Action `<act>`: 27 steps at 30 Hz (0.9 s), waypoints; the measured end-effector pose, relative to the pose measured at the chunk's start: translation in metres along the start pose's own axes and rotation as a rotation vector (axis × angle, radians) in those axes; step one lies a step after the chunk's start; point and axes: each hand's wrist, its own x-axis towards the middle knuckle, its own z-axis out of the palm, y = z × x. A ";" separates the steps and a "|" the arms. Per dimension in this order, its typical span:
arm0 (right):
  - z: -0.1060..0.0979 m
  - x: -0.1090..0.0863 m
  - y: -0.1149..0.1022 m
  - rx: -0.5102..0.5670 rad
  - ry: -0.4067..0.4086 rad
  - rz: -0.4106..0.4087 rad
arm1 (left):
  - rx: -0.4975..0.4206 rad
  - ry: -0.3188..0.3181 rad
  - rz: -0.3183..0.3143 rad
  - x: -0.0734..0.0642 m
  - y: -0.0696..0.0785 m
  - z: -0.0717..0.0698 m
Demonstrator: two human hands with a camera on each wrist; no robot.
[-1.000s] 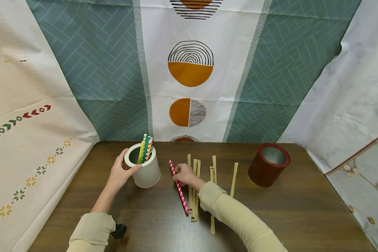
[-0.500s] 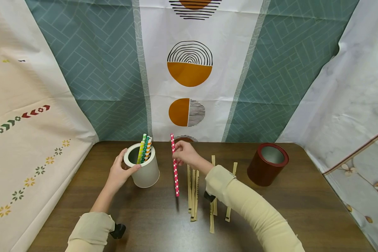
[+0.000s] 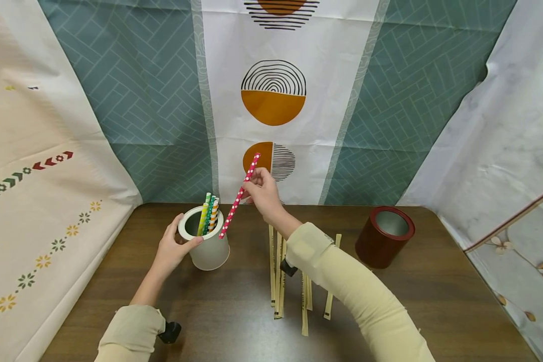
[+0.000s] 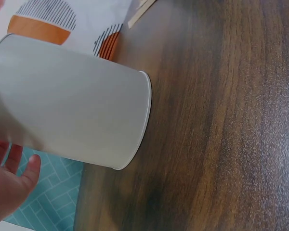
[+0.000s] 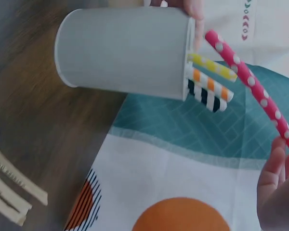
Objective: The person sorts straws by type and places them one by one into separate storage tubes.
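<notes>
My right hand pinches a pink paper straw with white dots near its middle, raised and slanted. The straw's lower end overlaps the right side of the white can's rim in the head view. That white can stands upright at the left of the table, and my left hand holds it by the rim, thumb in front and fingers behind. Inside lean several patterned paper straws. The right wrist view shows the pink straw's end just beyond the can's mouth, close to yellow, orange-striped and black-striped straws.
Several slim tan paper-wrapped sticks lie on the brown table, partly under my right forearm. A dark red can stands at the back right. Behind the table hangs a patterned cloth.
My right hand has lifted the pink dotted straw off the table and brought it up and left, tilting its lower end toward the white can. My left hand has stayed on the can.
</notes>
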 end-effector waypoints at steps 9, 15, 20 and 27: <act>0.021 -0.003 0.009 0.012 0.050 -0.023 | -0.018 0.006 0.002 0.001 -0.002 0.002; 0.034 -0.010 0.027 -0.032 0.041 0.012 | -0.044 0.001 -0.004 0.001 -0.002 0.002; 0.045 -0.016 0.039 -0.138 0.020 -0.011 | -0.047 -0.002 -0.001 0.001 -0.002 0.002; 0.053 -0.023 0.055 -0.277 -0.035 -0.001 | -0.055 0.009 0.004 0.001 -0.002 0.002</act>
